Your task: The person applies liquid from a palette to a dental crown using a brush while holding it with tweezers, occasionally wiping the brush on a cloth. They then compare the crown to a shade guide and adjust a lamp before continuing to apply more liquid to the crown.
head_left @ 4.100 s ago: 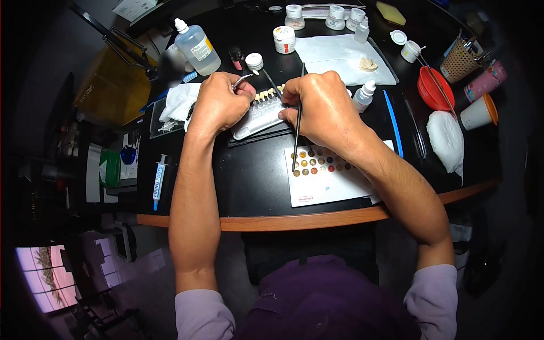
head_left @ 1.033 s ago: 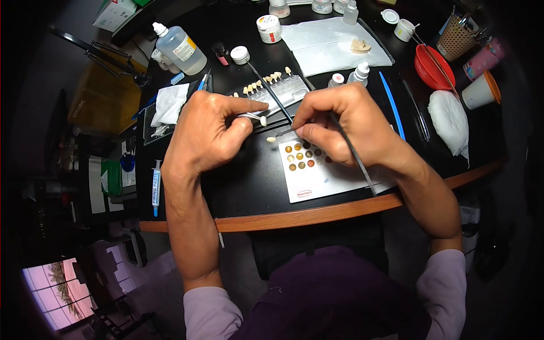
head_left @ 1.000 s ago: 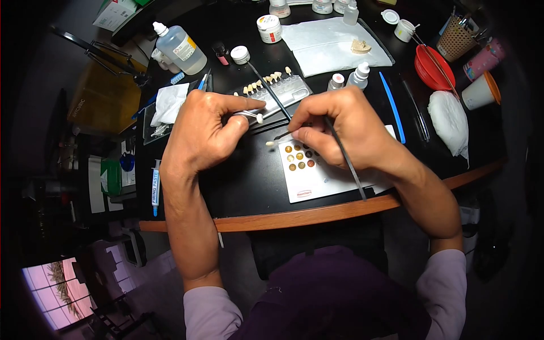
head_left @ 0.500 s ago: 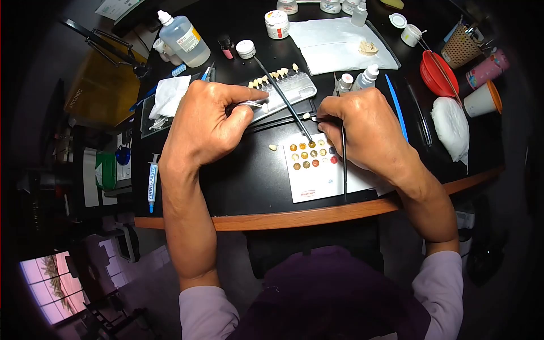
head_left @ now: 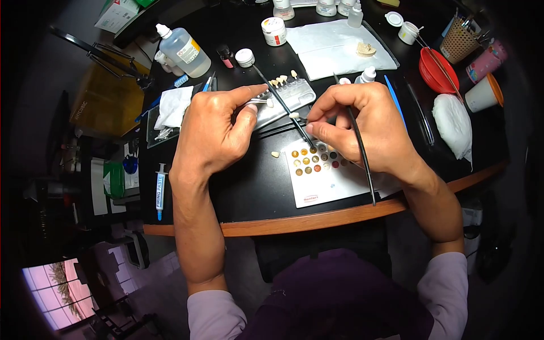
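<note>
My left hand (head_left: 218,130) pinches metal tweezers (head_left: 258,101), with a small white tooth crown (head_left: 270,103) at their tip. My right hand (head_left: 368,124) is closed on a tooth-shaped shade tab (head_left: 294,115) by its thin stem, and a slim dark brush (head_left: 361,144) lies across the same fingers. The tab is just below and right of the crown, apart from it. Behind them is a clear shade-guide holder (head_left: 294,95) with several tabs standing in it. A second dark brush (head_left: 277,88) rests across the holder, reaching the white stain palette (head_left: 309,184). One loose tooth-shaped piece (head_left: 275,154) lies left of the palette.
A firing paste syringe (head_left: 160,191) lies left of my forearm. A large liquid bottle (head_left: 184,51) and a jar (head_left: 275,31) stand behind. A dental model (head_left: 365,49) sits on white tissue (head_left: 340,39). At right are a red bowl (head_left: 437,71), white cup (head_left: 483,95) and wadded tissue (head_left: 452,126).
My right hand has lifted and turned, bringing the shade tab left towards the crown; the brush in it now slants more. The left hand keeps its hold. The view has shifted slightly.
</note>
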Demonstrator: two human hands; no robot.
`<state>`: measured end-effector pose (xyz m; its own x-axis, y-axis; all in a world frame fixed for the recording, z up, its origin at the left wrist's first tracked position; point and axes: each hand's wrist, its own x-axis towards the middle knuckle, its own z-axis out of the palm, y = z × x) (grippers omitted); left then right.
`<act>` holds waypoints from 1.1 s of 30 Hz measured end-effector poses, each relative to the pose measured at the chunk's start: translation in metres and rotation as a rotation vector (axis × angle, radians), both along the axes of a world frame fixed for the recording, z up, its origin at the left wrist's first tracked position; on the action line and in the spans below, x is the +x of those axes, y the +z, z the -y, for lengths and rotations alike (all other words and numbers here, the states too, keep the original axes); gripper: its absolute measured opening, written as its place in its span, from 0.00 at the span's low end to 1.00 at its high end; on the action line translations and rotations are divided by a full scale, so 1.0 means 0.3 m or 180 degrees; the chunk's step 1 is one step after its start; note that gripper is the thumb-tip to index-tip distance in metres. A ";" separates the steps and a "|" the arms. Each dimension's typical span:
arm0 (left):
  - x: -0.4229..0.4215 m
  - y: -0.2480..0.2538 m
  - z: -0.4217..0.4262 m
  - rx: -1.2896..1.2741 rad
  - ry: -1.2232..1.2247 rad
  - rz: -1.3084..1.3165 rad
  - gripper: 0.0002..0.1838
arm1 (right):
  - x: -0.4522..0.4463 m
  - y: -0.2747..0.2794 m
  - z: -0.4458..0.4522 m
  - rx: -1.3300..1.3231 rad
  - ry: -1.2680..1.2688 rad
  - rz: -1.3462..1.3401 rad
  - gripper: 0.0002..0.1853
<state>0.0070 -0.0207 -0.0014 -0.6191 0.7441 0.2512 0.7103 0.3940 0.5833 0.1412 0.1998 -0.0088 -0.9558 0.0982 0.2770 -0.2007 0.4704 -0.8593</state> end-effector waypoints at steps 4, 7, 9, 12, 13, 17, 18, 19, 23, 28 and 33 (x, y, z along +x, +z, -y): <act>0.012 -0.006 -0.012 0.0060 -0.0100 0.0011 0.23 | -0.004 0.002 0.027 -0.0578 0.0068 0.0518 0.06; 0.010 -0.010 -0.016 0.0168 -0.0136 -0.0025 0.20 | -0.003 0.009 0.033 -0.0654 0.0083 0.0582 0.06; 0.011 -0.004 -0.015 0.0120 -0.0135 0.0038 0.20 | -0.004 0.012 0.030 -0.0604 0.0093 0.0563 0.05; 0.011 -0.008 -0.012 0.0093 -0.0163 0.0100 0.22 | -0.004 0.010 0.029 -0.0609 0.0140 0.0530 0.05; 0.011 -0.010 -0.011 0.0091 -0.0176 0.0116 0.23 | -0.004 0.008 0.029 -0.0586 0.0148 0.0504 0.05; 0.009 -0.013 -0.010 0.0075 -0.0184 0.0120 0.23 | -0.005 0.003 0.028 -0.0541 0.0163 0.0442 0.05; 0.007 -0.017 -0.009 0.0095 -0.0192 0.0113 0.23 | -0.005 0.002 0.028 -0.0546 0.0162 0.0439 0.05; 0.006 -0.020 -0.009 0.0114 -0.0201 0.0107 0.23 | -0.005 0.003 0.030 -0.0564 0.0146 0.0467 0.05; 0.011 -0.003 -0.015 0.0099 -0.0215 0.0106 0.20 | -0.005 0.002 0.033 -0.0588 0.0107 0.0523 0.05; 0.010 -0.001 -0.014 0.0035 -0.0202 0.0115 0.21 | -0.004 0.004 0.031 -0.0539 0.0123 0.0481 0.05; 0.010 -0.002 -0.015 0.0033 -0.0212 0.0101 0.21 | -0.005 0.002 0.030 -0.0547 0.0148 0.0465 0.06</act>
